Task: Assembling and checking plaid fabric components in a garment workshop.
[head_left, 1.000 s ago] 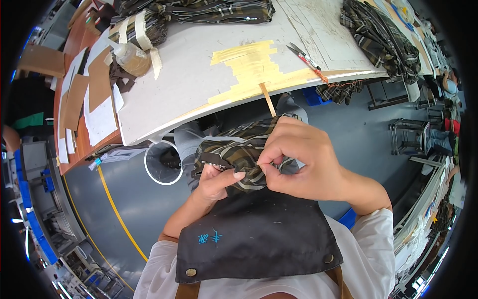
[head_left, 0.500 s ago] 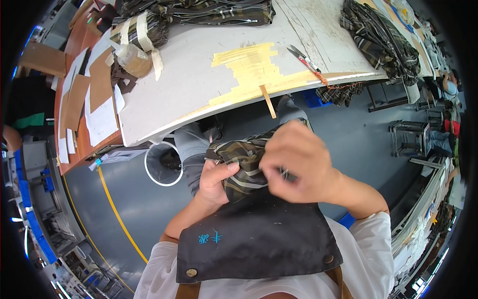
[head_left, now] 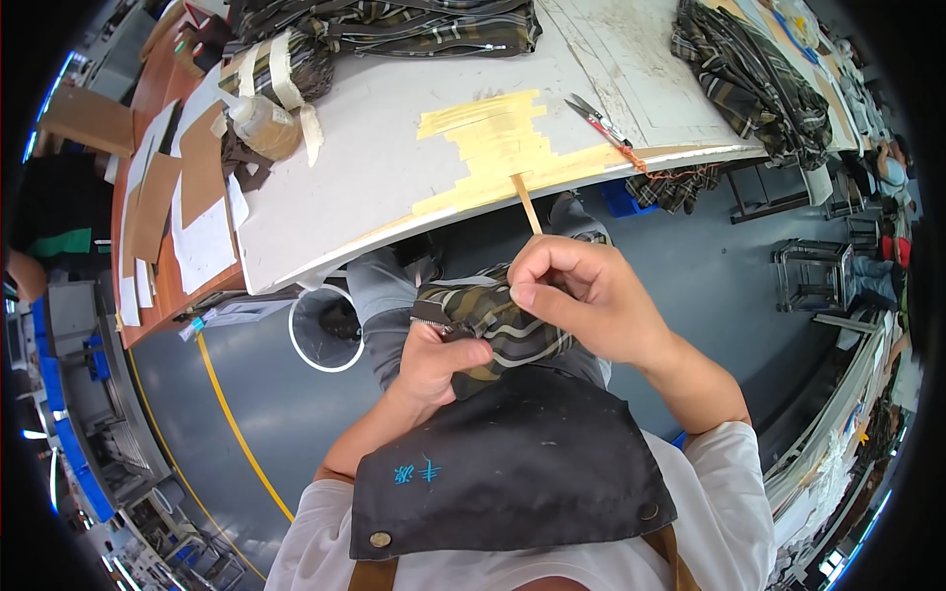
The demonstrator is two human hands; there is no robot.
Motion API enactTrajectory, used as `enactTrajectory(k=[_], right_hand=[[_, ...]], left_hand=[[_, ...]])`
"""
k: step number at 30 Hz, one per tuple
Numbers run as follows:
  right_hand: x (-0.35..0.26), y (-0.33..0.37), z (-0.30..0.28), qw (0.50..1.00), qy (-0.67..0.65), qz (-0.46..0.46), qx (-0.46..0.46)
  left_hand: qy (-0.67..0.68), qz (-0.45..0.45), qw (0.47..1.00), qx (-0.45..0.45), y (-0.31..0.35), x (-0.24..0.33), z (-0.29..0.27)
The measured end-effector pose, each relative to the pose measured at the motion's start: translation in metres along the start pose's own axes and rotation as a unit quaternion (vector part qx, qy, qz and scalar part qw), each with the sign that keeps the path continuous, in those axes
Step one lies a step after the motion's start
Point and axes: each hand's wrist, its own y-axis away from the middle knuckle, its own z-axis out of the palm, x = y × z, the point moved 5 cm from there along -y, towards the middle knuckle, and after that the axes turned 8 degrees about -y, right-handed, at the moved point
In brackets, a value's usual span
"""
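A plaid garment piece [head_left: 507,338] in brown, green and grey lies over my lap. My left hand [head_left: 434,366] is closed on its left edge, thumb on top; a strip of zipper teeth [head_left: 430,323] shows just above that thumb. Over the upper part of the cloth, my right hand [head_left: 591,300] is pinched, index finger and thumb together; what sits between them is hidden. Right above its knuckles ends a thin wooden stick [head_left: 527,205], which juts from yellow tape [head_left: 488,138] on the table edge. Whether hand and stick touch, I cannot tell.
Snips [head_left: 599,120] with red handles and an orange cord lie on the white table [head_left: 365,167]. Plaid garments [head_left: 754,84] are heaped far right, more at the back. A glue bottle [head_left: 264,126] stands left. Below is a white-rimmed bin [head_left: 326,328]; stools [head_left: 813,271] stand right.
My right hand has moved up and away from me, toward the stick's end, and a small dark metallic item seen near its palm is now out of sight. The left hand keeps hold of the cloth.
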Motion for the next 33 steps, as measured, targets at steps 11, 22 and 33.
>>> enactTrajectory(k=[11, 22, 33], right_hand=[[-0.013, 0.0, 0.005, 0.985, 0.122, -0.12, 0.022], [-0.043, 0.019, 0.029, 0.803, 0.419, -0.417, 0.072], [-0.031, 0.0, 0.014, 0.935, 0.249, -0.252, -0.007]], left_hand=[[0.151, -0.018, 0.988, 0.018, 0.0, 0.0, 0.004], [0.081, 0.048, 0.996, 0.003, -0.002, 0.013, 0.016], [0.011, 0.007, 1.0, 0.027, 0.003, 0.001, 0.0]])
